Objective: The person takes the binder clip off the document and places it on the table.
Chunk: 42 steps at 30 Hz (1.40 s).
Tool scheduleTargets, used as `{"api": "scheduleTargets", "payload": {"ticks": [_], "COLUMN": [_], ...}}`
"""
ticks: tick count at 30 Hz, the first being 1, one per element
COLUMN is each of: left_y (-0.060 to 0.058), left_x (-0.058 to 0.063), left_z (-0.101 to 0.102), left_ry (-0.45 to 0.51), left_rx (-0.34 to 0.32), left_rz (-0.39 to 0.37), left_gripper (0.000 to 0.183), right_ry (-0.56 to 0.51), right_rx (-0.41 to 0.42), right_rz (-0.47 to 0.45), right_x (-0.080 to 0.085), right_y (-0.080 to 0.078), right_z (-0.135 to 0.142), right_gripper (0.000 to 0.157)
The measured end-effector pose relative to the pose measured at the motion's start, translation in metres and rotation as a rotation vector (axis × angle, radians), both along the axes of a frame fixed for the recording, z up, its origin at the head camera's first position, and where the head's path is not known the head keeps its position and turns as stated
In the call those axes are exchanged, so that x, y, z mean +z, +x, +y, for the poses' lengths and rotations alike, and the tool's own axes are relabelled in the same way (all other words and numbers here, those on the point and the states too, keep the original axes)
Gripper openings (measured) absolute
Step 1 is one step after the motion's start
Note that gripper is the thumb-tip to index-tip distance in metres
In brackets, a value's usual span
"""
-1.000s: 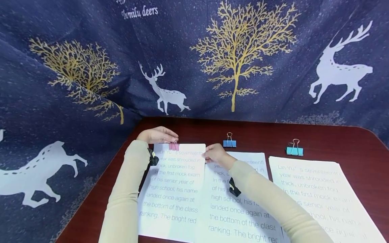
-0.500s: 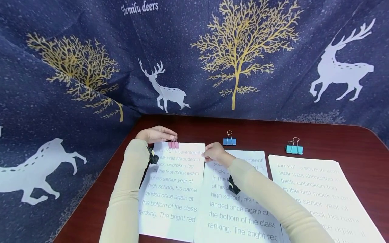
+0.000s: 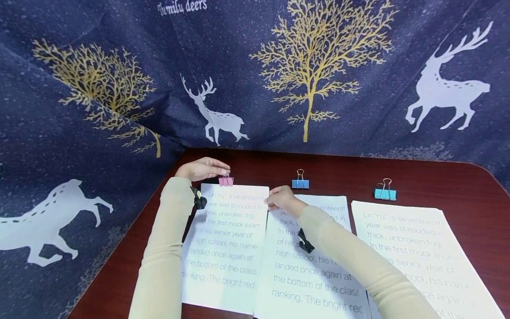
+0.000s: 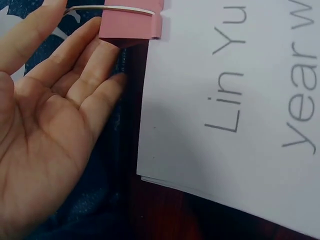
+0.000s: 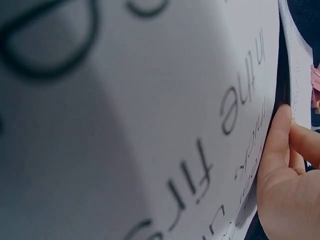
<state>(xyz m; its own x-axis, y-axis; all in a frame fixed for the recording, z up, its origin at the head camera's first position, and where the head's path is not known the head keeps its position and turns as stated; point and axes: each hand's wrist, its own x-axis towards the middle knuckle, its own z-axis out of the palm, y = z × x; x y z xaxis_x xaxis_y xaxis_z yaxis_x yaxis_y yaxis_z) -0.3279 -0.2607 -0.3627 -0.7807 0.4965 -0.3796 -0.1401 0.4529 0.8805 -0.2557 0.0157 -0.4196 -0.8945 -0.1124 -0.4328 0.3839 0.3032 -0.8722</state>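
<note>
My left hand [image 3: 204,169] pinches the wire handles of a pink binder clip [image 3: 226,181] between thumb and fingers. The clip sits right at the top edge of the left paper stack [image 3: 225,248], its mouth facing the sheets. In the left wrist view, the clip's pink body [image 4: 131,22] lines up with the paper's edge, with the thumb on a handle. My right hand [image 3: 283,199] pinches the upper right edge of that same stack; in the right wrist view, thumb and fingers [image 5: 281,132] meet at the paper's edge.
A middle stack [image 3: 311,266] lies under the right forearm, and a right stack [image 3: 418,248] beside it. A blue binder clip [image 3: 300,183] and a teal binder clip [image 3: 384,194] stand behind these on the dark red table [image 3: 334,170]. A deer-patterned cloth [image 3: 255,110] hangs behind.
The left hand has drawn the pink clip back from over the sheets to their top edge. The right hand keeps its pinch on the stack. The head view has tipped slightly down.
</note>
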Motion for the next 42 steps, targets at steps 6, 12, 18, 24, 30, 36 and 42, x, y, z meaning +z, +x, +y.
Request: {"api": "scheduleTargets", "payload": {"ticks": [6,12,18,24,30,36,42], "left_y": [-0.002,-0.008,-0.012,-0.011,-0.012,-0.016,-0.016], "left_x": [0.007,0.019,0.013,-0.002,-0.012,-0.018,-0.023], "left_z": [0.004,0.010,0.021,0.029,0.031,0.033,0.039], "left_ry": [-0.054,-0.097,-0.089,-0.138,-0.157,-0.126,-0.075], "left_rx": [-0.007,0.016,-0.019,-0.015,-0.019,-0.002,0.030], "left_rz": [0.019,0.070,0.046,0.020,-0.009,-0.034,-0.039], "left_gripper": [0.047,0.044,0.044,0.044,0.044,0.045,0.047], "right_ry": [0.005,0.016,-0.003,-0.003,0.002,0.015,0.036], "right_rx": [0.002,0.015,0.022,0.006,-0.013,-0.017,-0.025], "right_rz": [0.003,0.021,0.046,0.049,0.048,0.039,0.046], "right_x": [-0.002,0.000,0.001,0.000,0.004,0.006,0.007], "right_y": [0.002,0.000,0.001,0.004,0.008,0.008,0.009], "right_z": [0.000,0.002,0.002,0.000,-0.002,-0.004,-0.004], "right_gripper": [0.019,0.027,0.028,0.026,0.027,0.027,0.028]}}
